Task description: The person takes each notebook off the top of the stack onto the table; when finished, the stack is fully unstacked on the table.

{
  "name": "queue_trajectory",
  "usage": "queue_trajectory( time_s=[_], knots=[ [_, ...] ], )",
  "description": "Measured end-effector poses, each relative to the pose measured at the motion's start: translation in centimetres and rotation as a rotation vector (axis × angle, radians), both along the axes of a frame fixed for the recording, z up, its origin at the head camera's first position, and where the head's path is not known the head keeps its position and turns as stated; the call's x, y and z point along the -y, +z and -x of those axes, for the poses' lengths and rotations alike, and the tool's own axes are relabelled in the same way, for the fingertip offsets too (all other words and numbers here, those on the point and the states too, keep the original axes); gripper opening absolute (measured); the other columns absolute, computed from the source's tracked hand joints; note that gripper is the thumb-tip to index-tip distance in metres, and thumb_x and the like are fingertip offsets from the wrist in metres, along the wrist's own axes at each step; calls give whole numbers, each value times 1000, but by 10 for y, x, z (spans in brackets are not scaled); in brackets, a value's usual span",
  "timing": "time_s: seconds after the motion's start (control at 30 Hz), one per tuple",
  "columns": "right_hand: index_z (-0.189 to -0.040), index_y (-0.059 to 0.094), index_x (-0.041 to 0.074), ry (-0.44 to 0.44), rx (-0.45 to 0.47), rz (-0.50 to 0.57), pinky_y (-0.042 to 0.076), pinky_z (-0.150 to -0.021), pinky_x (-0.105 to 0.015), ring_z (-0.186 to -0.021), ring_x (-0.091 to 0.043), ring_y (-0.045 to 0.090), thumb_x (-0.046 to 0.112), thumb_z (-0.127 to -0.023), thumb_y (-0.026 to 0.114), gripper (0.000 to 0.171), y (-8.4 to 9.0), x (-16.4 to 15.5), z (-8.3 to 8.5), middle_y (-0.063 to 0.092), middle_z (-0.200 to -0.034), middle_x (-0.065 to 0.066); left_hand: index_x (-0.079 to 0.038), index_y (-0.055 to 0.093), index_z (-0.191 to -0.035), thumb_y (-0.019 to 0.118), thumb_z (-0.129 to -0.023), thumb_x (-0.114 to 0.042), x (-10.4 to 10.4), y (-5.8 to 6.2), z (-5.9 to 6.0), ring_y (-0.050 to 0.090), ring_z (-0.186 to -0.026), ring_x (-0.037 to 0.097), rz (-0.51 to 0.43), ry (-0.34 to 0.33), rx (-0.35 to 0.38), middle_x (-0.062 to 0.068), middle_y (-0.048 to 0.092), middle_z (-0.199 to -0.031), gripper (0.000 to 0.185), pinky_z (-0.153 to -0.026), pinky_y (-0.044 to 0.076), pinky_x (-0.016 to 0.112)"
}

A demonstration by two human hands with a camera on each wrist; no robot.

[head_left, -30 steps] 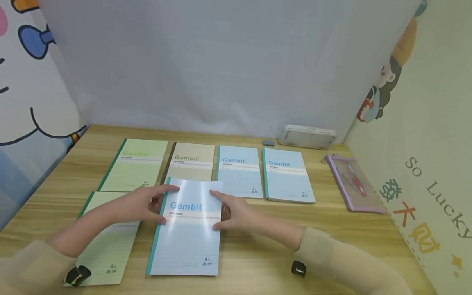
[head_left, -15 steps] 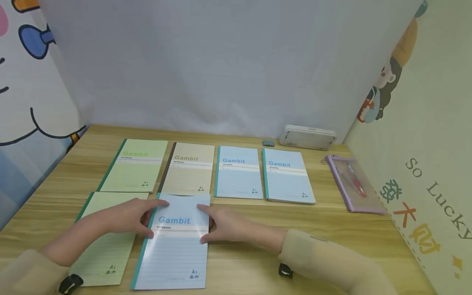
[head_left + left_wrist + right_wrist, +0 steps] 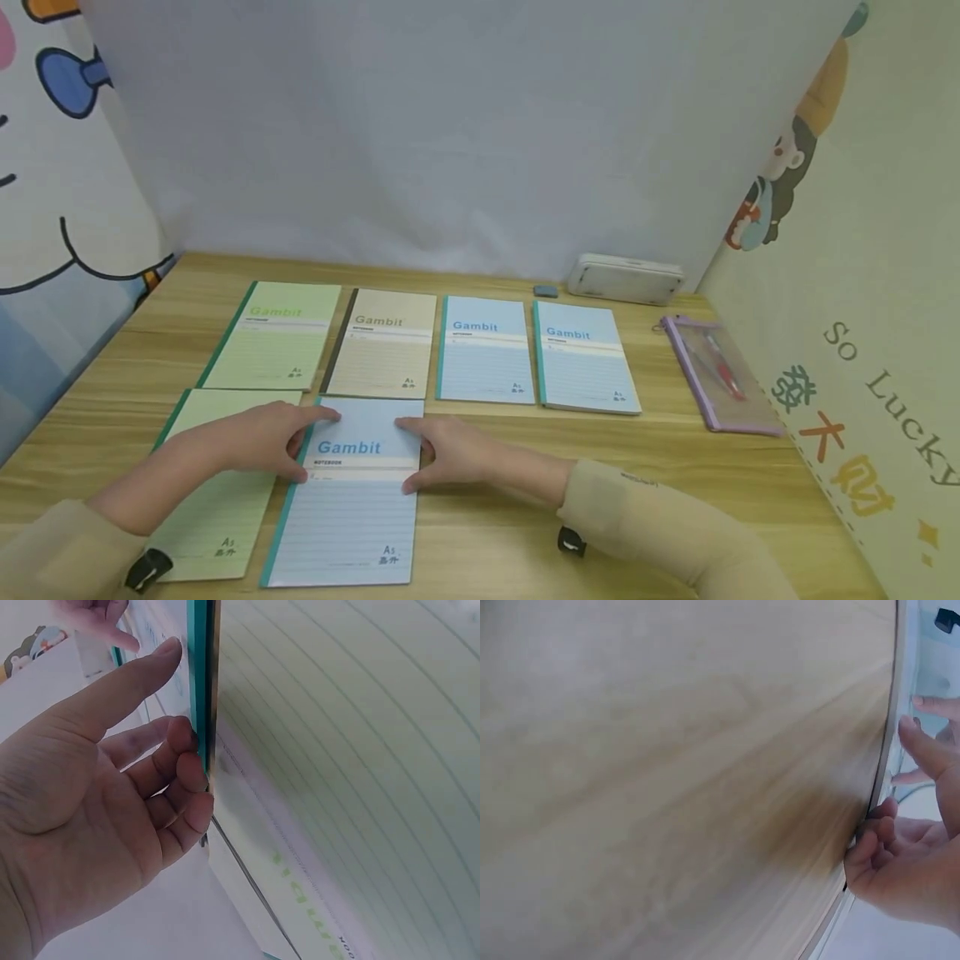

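Observation:
A light-blue "Gambit" notebook (image 3: 345,508) with a teal spine lies flat on the wooden table (image 3: 525,433), in the front row just below the beige notebook (image 3: 384,343). My left hand (image 3: 306,446) grips its spine edge (image 3: 199,682), thumb on the cover and fingers curled against the side. From the other side my right hand (image 3: 411,456) pinches the notebook's right edge (image 3: 885,750). A green notebook (image 3: 217,492) lies right beside it, partly under my left forearm, and fills the left wrist view (image 3: 345,750).
The back row holds a green notebook (image 3: 276,335), the beige one and two blue ones (image 3: 483,350) (image 3: 585,357). A white pencil case (image 3: 626,277) and small eraser (image 3: 546,291) sit at the back. A purple pouch (image 3: 712,373) lies by the right wall.
Both hands drew the blue notebook toward me and leftward, off the beige notebook, and set it flat beside the front green notebook. In the last half second it barely shifted.

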State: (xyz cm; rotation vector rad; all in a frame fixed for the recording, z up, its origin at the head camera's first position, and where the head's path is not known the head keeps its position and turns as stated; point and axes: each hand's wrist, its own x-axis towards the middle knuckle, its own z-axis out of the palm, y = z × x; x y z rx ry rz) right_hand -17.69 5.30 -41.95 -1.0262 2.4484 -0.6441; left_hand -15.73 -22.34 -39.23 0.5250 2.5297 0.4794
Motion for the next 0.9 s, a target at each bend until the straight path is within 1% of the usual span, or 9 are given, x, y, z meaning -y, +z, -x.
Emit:
queue_trajectory(
  time_s=[0.1, 0.2, 0.3, 0.43, 0.53, 0.6, 0.7, 0.8, 0.9],
  knots=[
    [-143, 41, 10, 12, 6, 45, 32, -53, -17, -60, -3, 37, 37, -74, 80, 83, 2, -7, 4, 44, -68, 5, -15, 44, -141, 81, -73, -29, -1, 6, 4, 45, -64, 11, -14, 2, -23, -2, 51, -70, 79, -58, 36, 26],
    [-143, 42, 14, 19, -33, 66, 31, -56, -17, -63, -5, 36, 38, -73, 81, 83, 8, -19, 7, 43, -69, 3, -15, 43, -142, 81, -73, -30, -3, 15, 9, 44, -65, 11, -51, -12, -61, -1, 51, -73, 80, -58, 35, 26],
    [-143, 43, 17, 12, -90, 60, 33, -60, -19, -68, -6, 38, 40, -73, 80, 82, 20, -33, 9, 48, -75, -2, -13, 42, -142, 80, -74, -28, -8, 26, 14, 42, -66, 12, -85, -51, -102, -1, 52, -76, 79, -57, 36, 26],
    [-143, 42, 18, -3, -143, 65, 36, -64, -22, -75, -12, 41, 37, -74, 80, 81, 42, -55, 14, 51, -85, -8, -13, 41, -143, 79, -77, -26, -20, 37, 23, 46, -72, 15, -90, -85, -173, -1, 54, -81, 77, -60, 38, 27],
    [-144, 40, 20, -3, -173, 77, 38, -65, -24, -77, -16, 43, 36, -76, 79, 80, 56, -75, 20, 49, -87, -4, -14, 41, -142, 79, -76, -26, -32, 43, 29, 51, -83, 18, -88, -115, -272, -2, 59, -90, 77, -68, 44, 30],
    [-145, 38, 21, -3, -193, 76, 39, -66, -24, -79, -16, 44, 37, -76, 78, 81, 64, -89, 25, 47, -90, 1, -15, 42, -142, 81, -75, -26, -42, 46, 34, 52, -93, 20, -112, -130, -344, -3, 61, -98, 78, -81, 47, 37],
    [-145, 38, 20, -21, -237, 70, 42, -67, -25, -80, -13, 45, 37, -77, 78, 81, 72, -110, 31, 48, -96, 5, -18, 42, -143, 82, -73, -28, -57, 50, 41, 49, -109, 22, -160, -140, -433, -2, 62, -111, 80, -95, 42, 46],
    [-145, 39, 18, -59, -281, 82, 46, -69, -30, -83, -10, 46, 34, -76, 79, 81, 79, -131, 36, 52, -103, 5, -19, 40, -144, 81, -74, -33, -73, 54, 47, 44, -121, 25, -216, -135, -461, 1, 58, -126, 83, -99, 39, 50],
    [-144, 40, 14, -97, -288, 130, 49, -73, -38, -90, -13, 48, 28, -77, 79, 79, 85, -150, 39, 54, -110, 0, -18, 35, -147, 79, -76, -38, -88, 55, 54, 38, -129, 27, -258, -122, -450, 2, 51, -137, 85, -101, 38, 49]
  ],
)
